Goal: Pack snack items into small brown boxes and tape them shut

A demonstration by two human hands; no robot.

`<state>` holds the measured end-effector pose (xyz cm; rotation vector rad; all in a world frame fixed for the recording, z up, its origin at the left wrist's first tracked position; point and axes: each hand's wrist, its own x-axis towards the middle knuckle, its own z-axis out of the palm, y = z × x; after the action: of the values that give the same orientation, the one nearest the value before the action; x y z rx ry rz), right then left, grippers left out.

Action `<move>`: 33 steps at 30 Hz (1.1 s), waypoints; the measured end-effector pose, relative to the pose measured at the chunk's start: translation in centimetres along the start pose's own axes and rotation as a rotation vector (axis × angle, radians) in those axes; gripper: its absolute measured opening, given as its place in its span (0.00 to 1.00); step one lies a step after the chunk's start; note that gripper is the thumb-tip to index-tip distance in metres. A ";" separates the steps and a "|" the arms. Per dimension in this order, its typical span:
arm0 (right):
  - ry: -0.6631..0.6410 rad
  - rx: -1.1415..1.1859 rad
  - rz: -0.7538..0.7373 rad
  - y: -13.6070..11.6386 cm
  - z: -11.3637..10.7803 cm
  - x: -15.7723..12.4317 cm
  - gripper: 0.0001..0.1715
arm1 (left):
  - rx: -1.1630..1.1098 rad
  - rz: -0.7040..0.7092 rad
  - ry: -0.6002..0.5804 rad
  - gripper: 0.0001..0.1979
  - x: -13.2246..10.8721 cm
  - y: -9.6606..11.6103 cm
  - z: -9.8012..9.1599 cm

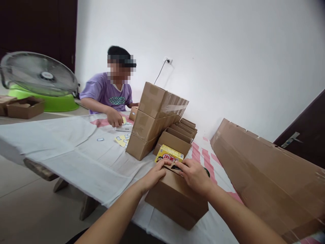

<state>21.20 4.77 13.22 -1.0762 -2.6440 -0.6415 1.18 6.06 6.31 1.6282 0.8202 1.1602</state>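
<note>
A small brown cardboard box sits at the near edge of the table. My left hand presses on its top flap from the left, fingers curled over the flap edge. My right hand lies on the top from the right, fingers bent down onto the flaps. Between the two hands a dark gap in the box top shows. Just behind the box stands a small yellow carton with red print.
Stacked sealed brown boxes and a row of flat ones stand behind. A long cardboard carton lies at the right. Another person in a purple shirt sits across the white-covered table. A fan stands at left.
</note>
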 end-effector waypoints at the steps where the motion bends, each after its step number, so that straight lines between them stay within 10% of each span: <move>1: -0.017 -0.038 -0.028 -0.5 0.1 0.9 0.20 | -0.006 0.020 -0.001 0.23 0.1 -0.2 0.0; 7: -0.158 -0.237 -0.184 -2.1 -1.3 3.7 0.20 | 0.000 0.052 -0.003 0.22 0.4 -0.6 -0.1; 15: -0.366 -0.345 -0.225 -0.7 -3.4 0.4 0.12 | 0.055 -0.035 0.012 0.21 0.1 -0.1 -0.1; 33: -0.282 -0.339 -0.258 0.9 -3.3 -3.2 0.11 | 0.039 -0.090 -0.039 0.22 -0.3 0.6 -0.1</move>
<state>24.19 1.82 15.26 -0.9729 -3.0264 -1.0964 1.03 5.60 6.83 1.6239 0.8869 1.0520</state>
